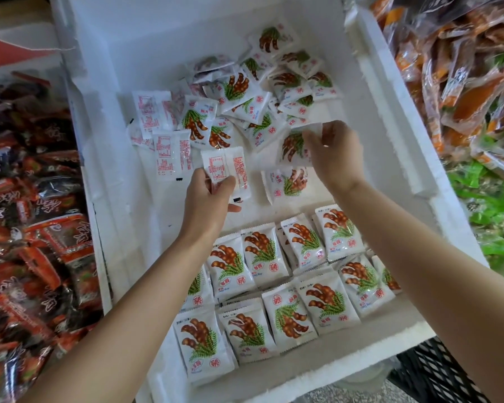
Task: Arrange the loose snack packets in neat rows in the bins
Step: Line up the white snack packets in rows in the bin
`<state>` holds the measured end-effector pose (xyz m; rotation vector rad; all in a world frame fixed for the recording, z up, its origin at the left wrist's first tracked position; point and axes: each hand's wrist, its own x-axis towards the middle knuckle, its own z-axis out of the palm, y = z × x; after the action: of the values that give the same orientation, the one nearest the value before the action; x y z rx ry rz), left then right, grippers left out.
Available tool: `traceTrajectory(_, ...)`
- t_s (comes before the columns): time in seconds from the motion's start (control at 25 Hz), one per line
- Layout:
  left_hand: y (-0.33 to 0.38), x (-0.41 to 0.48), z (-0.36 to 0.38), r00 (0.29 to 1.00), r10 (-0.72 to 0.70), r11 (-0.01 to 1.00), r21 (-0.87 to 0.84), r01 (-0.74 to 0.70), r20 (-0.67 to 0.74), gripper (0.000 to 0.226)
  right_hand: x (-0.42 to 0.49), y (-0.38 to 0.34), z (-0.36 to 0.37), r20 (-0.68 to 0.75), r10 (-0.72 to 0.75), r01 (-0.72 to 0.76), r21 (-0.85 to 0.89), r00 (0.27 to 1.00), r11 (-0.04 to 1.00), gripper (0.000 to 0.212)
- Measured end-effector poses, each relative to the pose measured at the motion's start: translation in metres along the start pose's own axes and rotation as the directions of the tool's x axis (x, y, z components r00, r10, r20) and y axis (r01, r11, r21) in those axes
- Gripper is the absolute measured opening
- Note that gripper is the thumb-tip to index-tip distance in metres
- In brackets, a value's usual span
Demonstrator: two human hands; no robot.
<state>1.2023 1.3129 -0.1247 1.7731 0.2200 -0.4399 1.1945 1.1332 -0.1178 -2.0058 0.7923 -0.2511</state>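
A white foam bin (396, 146) holds small white snack packets printed with brown pods and green leaves. Several lie in overlapping rows (277, 289) at the near end, face up. A loose heap (245, 94) fills the far middle, some packets showing their red-printed backs. My left hand (207, 199) grips one packet (230, 167) back side up, above the bare bin floor. My right hand (335, 152) pinches another packet (293, 146) by its top edge, face up. One single packet (285, 183) lies flat just below it.
Left of the bin lies a heap of dark red and black snack packets (26, 228). To the right are orange packets (463, 68) and green ones (495, 205). A black mesh surface (437, 370) shows at the lower right.
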Motion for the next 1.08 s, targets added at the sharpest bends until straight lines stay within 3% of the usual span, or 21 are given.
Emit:
traceTrajectory(0.08,0.002,0.001,0.002,1.000,-0.010,1.000,-0.019,0.010,-0.020,0.016,-0.017,-0.003,-0.011,0.039,-0.070,0.070,-0.018,0.997,0.997,0.017)
traceTrajectory(0.2,0.009,-0.001,0.006,1.000,-0.028,0.999,-0.041,0.028,-0.002,0.006,-0.035,-0.008,-0.019,0.270,-0.131,0.143,-0.023,0.954,0.989,0.022)
traceTrajectory(0.32,0.010,-0.007,0.009,0.983,-0.018,0.993,-0.112,0.039,0.182,0.015,-0.038,-0.013,-0.016,0.436,-0.186,0.199,0.015,0.881,0.980,0.013)
traceTrajectory(0.44,0.008,-0.013,0.010,0.938,0.051,0.997,0.036,-0.067,0.342,0.018,-0.035,-0.016,-0.010,0.474,-0.229,0.206,0.100,0.850,0.973,0.007)
traceTrajectory(0.56,0.007,-0.013,0.008,0.948,0.126,0.982,0.098,-0.161,0.292,0.027,-0.026,-0.012,-0.008,0.326,-0.254,0.188,0.222,0.910,0.957,0.006)
traceTrajectory(0.6,0.008,-0.013,0.006,0.957,0.135,0.981,0.102,-0.166,0.257,0.028,-0.022,-0.007,-0.009,0.266,-0.230,0.187,0.178,0.936,0.966,0.010)
traceTrajectory(0.68,0.008,-0.011,0.002,0.972,0.128,0.983,0.107,-0.151,0.197,0.027,-0.013,0.010,-0.009,0.272,-0.148,0.189,-0.131,0.951,0.973,0.030)
traceTrajectory(0.76,0.008,-0.011,-0.001,0.979,0.118,0.983,0.118,-0.138,0.167,0.027,-0.010,0.031,-0.007,0.385,-0.027,0.219,-0.465,0.922,0.858,0.054)
traceTrajectory(0.8,0.008,-0.011,-0.002,0.980,0.115,0.985,0.113,-0.134,0.161,0.026,-0.010,0.037,-0.005,0.411,0.002,0.247,-0.551,0.912,0.797,0.063)
traceTrajectory(0.96,0.007,-0.011,-0.006,0.985,0.103,0.987,0.112,-0.119,0.138,0.025,-0.008,0.037,0.001,0.400,-0.027,0.284,-0.601,0.916,0.747,0.067)
traceTrajectory(1.08,0.006,-0.014,-0.008,0.987,0.102,0.986,0.121,-0.117,0.123,0.026,-0.008,0.032,0.003,0.373,-0.088,0.274,-0.479,0.923,0.834,0.044)
